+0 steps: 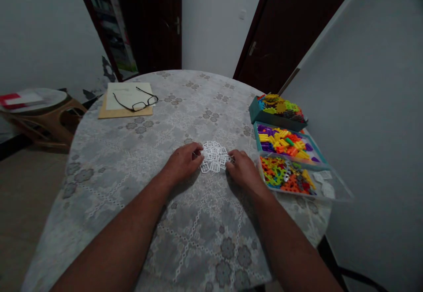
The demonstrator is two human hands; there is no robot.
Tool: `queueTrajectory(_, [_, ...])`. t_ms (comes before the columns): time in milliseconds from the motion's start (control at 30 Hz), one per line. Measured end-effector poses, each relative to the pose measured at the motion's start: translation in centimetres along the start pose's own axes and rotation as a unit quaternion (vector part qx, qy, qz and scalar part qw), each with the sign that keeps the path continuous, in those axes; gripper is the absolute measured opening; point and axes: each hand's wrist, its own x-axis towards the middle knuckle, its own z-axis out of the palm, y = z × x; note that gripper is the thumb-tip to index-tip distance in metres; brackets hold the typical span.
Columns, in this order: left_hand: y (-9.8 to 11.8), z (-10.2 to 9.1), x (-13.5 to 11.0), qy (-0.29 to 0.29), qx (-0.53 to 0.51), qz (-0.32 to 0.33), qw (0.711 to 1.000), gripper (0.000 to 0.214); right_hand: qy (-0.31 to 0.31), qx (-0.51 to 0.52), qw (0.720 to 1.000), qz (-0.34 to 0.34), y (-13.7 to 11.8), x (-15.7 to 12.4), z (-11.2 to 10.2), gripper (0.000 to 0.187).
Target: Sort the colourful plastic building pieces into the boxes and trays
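Note:
A white openwork piece (pixel 214 156), made of several small grid-like plates spread in a rounded shape, lies low over the middle of the table. At its left edge, my left hand (pixel 184 163) has thumb and fingers closed on the rim. Opposite it, my right hand (pixel 243 168) pinches the right edge between thumb and forefinger. The fingertips cover parts of both edges. How the small plates join is too fine to make out.
On the right stand a teal box of gear-shaped pieces (pixel 279 109), a tray of colourful tube pieces (pixel 286 142) and a clear box of small connectors (pixel 287 175). Eyeglasses (pixel 139 105) rest on papers (pixel 124 90) at the left. A patterned cloth covers the round table (pixel 194 248).

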Motion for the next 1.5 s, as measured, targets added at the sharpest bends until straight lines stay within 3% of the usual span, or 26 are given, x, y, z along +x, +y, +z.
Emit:
queueTrajectory(233, [0.8,0.2,-0.2,0.007,-0.009,0.005,1.0,0.016,0.02,0.131,0.991,-0.033,0.2,0.1,-0.5,0.011])
queueTrajectory(400, [1.6,0.5,-0.4,-0.006,-0.07,0.014,0.997,0.026,0.053,0.228,0.972,-0.031,-0.6,-0.1,-0.4,0.015])
queueTrajectory(500, [2.0,0.9,-0.7,-0.022,-0.127,0.003,0.992,0.038,0.045,0.284,0.956,-0.066,-1.6,-0.4,0.1,0.016])
queueTrajectory(600, [2.2,1.3,-0.9,-0.05,-0.157,-0.005,0.986,0.022,0.023,0.308,0.944,-0.113,-2.7,-0.9,0.7,0.016])
queueTrajectory(700, [2.2,1.6,-0.9,-0.056,-0.167,-0.034,0.984,0.018,0.005,0.351,0.931,-0.098,-3.3,-1.1,1.2,0.016])
queueTrajectory(833, [2.2,1.7,-0.6,-0.044,-0.256,-0.137,0.956,0.022,-0.018,0.488,0.873,-0.003,-3.3,-0.7,1.5,0.025])
queueTrajectory(933, [2.5,1.6,-0.5,-0.067,-0.302,-0.149,0.939,0.024,-0.019,0.548,0.836,0.017,-3.5,-0.7,1.6,0.03])
queueTrajectory(1000, [2.6,1.6,-0.5,-0.086,-0.323,-0.135,0.933,0.023,-0.008,0.538,0.843,0.007,-3.7,-0.8,1.8,0.028])
queueTrajectory(1233, [2.0,2.3,-0.7,-0.107,-0.327,-0.131,0.93,0.022,0.01,0.424,0.905,-0.025,-3.3,-0.8,1.9,0.024])
queueTrajectory(1400, [1.8,2.0,-0.2,-0.049,-0.366,-0.185,0.911,0.022,0.035,0.239,0.967,-0.078,-1.7,-0.8,0.3,0.018])
queueTrajectory(1500, [2.1,1.5,0.0,-0.001,-0.398,-0.22,0.89,0.024,-0.006,0.113,0.989,-0.092,-0.9,-1.1,-0.5,0.019])
